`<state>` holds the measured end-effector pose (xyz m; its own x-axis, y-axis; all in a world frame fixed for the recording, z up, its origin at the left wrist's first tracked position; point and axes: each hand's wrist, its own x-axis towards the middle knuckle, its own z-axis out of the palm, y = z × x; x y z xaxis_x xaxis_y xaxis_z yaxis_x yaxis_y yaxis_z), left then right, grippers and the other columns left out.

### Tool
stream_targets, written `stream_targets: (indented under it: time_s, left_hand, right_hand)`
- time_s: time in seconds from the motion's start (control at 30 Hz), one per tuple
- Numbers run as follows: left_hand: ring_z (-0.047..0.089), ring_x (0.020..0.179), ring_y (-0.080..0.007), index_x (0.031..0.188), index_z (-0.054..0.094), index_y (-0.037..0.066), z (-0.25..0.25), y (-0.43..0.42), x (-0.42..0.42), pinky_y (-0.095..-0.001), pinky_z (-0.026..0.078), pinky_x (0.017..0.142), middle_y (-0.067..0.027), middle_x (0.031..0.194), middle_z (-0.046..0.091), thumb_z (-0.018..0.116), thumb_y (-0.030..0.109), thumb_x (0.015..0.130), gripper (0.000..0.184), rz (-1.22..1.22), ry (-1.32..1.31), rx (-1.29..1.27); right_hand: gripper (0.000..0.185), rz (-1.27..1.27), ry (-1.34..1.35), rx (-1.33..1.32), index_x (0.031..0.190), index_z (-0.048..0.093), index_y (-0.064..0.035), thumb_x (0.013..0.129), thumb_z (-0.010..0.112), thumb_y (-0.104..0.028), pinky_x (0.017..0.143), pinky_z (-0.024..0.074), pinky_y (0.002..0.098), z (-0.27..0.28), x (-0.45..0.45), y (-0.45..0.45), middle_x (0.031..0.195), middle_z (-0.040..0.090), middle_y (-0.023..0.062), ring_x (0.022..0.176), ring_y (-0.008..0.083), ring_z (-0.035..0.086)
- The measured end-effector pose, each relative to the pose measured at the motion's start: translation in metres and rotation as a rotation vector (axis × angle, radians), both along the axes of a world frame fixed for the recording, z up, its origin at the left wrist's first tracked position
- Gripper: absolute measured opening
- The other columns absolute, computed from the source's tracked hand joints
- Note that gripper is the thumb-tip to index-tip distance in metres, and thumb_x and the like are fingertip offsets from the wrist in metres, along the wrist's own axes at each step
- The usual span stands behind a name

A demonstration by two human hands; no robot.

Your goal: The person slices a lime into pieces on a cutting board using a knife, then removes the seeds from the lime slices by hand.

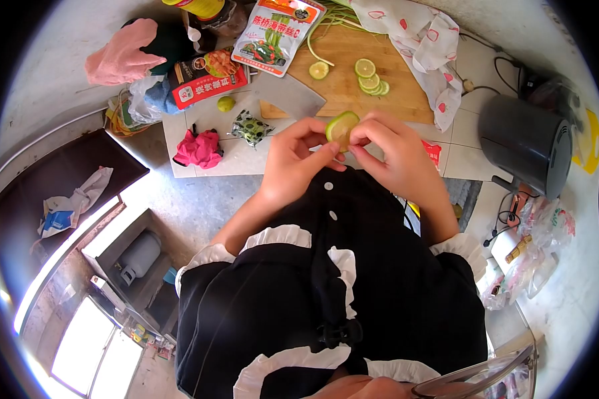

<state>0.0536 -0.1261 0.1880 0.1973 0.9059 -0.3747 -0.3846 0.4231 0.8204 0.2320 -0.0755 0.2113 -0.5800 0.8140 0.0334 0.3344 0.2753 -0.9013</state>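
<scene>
Nearest the lens: a thin curved rim [532,372], perhaps of eyeglasses, then the wearer's black top [406,286] with white ruffles.
Lime slice: the held lime slice [343,126] was up off the tiled counter [185,171], just this side of the wooden board [406,86]. Its cut face looked back toward the wearer; its longer axis slanted, upper end leaning right.
Left hand: the left hand [289,159] had its thumb on the lower part of the cut face and its fingers curled behind; gap closed down to the slice's thickness.
Right hand: the right hand [399,156] had thumb and forefinger bent close together at the slice's right edge. Pinching or merely touching, couldn't tell.
Nearer hand: neither; both were at the slice, left at its lower left, right at its right side.
Board: a cut lime piece [319,70] lay left of a loose cluster of lime slices [369,81]. Green stems [339,14] at the far edge.
Blade: a broad metal blade [291,98] overlapped the board's left side, handle not made out.
Left of the blade: whole lime [225,104], green patterned packet [249,128], pink cloth bundle [198,148].
Right of the board: strawberry-print cloth [429,40] over its edge, dark kettle [522,139] beyond.
</scene>
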Motion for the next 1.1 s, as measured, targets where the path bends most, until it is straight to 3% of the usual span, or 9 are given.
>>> stream_targets:
  time_s: [0.2,0.3,0.5,0.7,0.83,1.0,1.1]
  left_hand:
    - [0.061,0.087,-0.0196,0.103,0.05,-0.007,-0.006,0.001,-0.004,-0.0344,0.058,0.069,-0.0143,0.098,0.059,0.05,-0.001,0.088,0.016,0.019,-0.043,-0.047]
    - [0.062,0.088,-0.0177,0.103,0.052,-0.004,-0.003,0.002,-0.001,-0.0316,0.056,0.073,-0.0112,0.095,0.061,0.051,-0.001,0.089,0.014,0.059,-0.102,-0.055]
    - [0.061,0.091,-0.0186,0.101,0.055,-0.005,-0.018,0.0,-0.003,-0.0388,0.055,0.079,-0.0119,0.098,0.06,0.049,0.002,0.09,0.014,0.116,-0.039,-0.008]
    - [0.061,0.088,-0.0181,0.1,0.056,-0.003,-0.023,0.004,-0.004,-0.036,0.055,0.076,-0.0101,0.093,0.062,0.051,0.004,0.09,0.013,0.167,0.037,-0.085]
    - [0.062,0.085,-0.0176,0.099,0.057,-0.003,-0.031,0.009,-0.004,-0.0338,0.055,0.074,-0.0094,0.092,0.062,0.053,0.006,0.09,0.013,0.189,0.065,-0.131]
    - [0.061,0.082,-0.0159,0.097,0.058,-0.002,-0.09,0.023,-0.013,-0.0288,0.054,0.071,-0.0077,0.088,0.061,0.057,0.009,0.088,0.015,0.252,0.196,-0.213]
    - [0.061,0.081,-0.0155,0.096,0.059,-0.002,-0.118,0.039,-0.016,-0.027,0.052,0.068,-0.0075,0.087,0.061,0.058,0.01,0.087,0.015,0.271,0.237,-0.282]
  right_hand:
    - [0.018,0.111,0.042,0.059,0.082,0.053,-0.0037,0.071,0.067,-0.003,0.063,0.0451,0.0324,-0.001,0.006,0.004,0.081,0.052,0.0076,0.074,0.0264,0.055]
    - [0.017,0.01,0.045,0.039,0.081,0.053,-0.0037,0.07,0.067,-0.003,0.066,0.0457,0.0323,-0.002,0.0,0.001,0.083,0.052,0.007,0.077,0.0262,0.055]
    - [0.019,0.006,-0.073,0.481,0.079,0.055,-0.0047,0.065,0.067,-0.002,0.065,0.0461,0.0344,-0.022,-0.009,-0.003,0.082,0.053,0.0071,0.072,0.026,0.055]
    - [0.017,0.086,-0.154,0.377,0.078,0.056,-0.0063,0.066,0.068,-0.004,0.06,0.0448,0.0349,-0.036,0.001,-0.012,0.079,0.054,0.0081,0.07,0.0259,0.055]
    - [0.014,-0.046,-0.189,0.197,0.079,0.057,-0.006,0.07,0.067,-0.005,0.057,0.0447,0.0358,-0.047,0.008,-0.015,0.073,0.056,0.0095,0.066,0.0266,0.056]
    - [0.013,0.014,0.117,-0.033,0.082,0.058,-0.0055,0.072,0.067,-0.007,0.06,0.0457,0.0354,-0.098,0.007,-0.008,0.073,0.06,0.0088,0.067,0.0273,0.057]
    - [0.013,0.129,-0.02,0.049,0.083,0.059,-0.0058,0.073,0.067,-0.009,0.066,0.046,0.0373,-0.132,0.021,-0.01,0.075,0.062,0.0088,0.069,0.0284,0.058]
